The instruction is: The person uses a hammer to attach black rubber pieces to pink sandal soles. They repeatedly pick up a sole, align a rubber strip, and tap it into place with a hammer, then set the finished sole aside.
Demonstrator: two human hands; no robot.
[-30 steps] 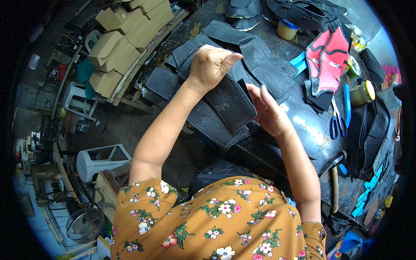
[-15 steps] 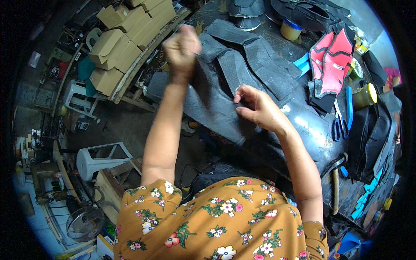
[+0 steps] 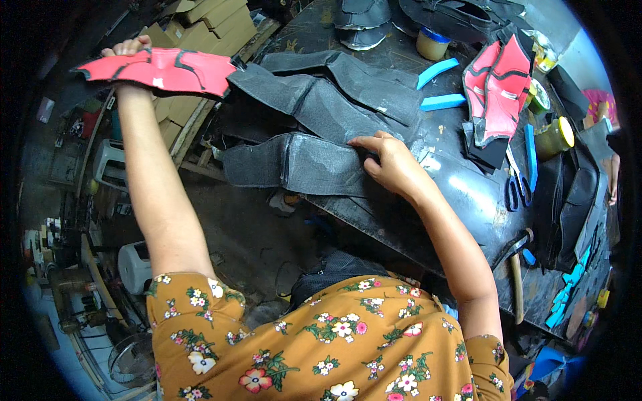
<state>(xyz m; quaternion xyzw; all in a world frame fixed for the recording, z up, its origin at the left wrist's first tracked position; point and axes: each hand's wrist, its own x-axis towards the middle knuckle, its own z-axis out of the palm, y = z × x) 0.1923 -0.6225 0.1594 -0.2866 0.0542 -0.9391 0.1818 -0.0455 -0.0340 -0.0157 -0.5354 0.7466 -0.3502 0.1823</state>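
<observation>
My left hand (image 3: 128, 48), out at the upper left, grips a pink-faced, black-edged cut panel (image 3: 160, 70), its fingers curled over the far edge. The panel hides most of the palm. Over the table's near edge lies a bent black fabric-like panel (image 3: 321, 164) with a seam across it. My right hand (image 3: 396, 164) rests at this panel's right part, index finger stretched along its top edge and thumb apart. Behind it lie more black panels (image 3: 267, 90), overlapping and folded in the middle.
Another pink panel (image 3: 496, 87) lies on black pieces at the right. Around it are blue strips (image 3: 441, 102), scissors (image 3: 515, 187), a yellow-lidded jar (image 3: 556, 139) and a blue-lidded jar (image 3: 432, 44). A hammer (image 3: 517, 274) lies near the table's right front. Cardboard boxes (image 3: 231, 27) stand behind left.
My left hand has swung out to the left, and a pink panel now shows in it. The black panels have shifted, with the nearest lying apart. My right hand has stayed close to its place.
</observation>
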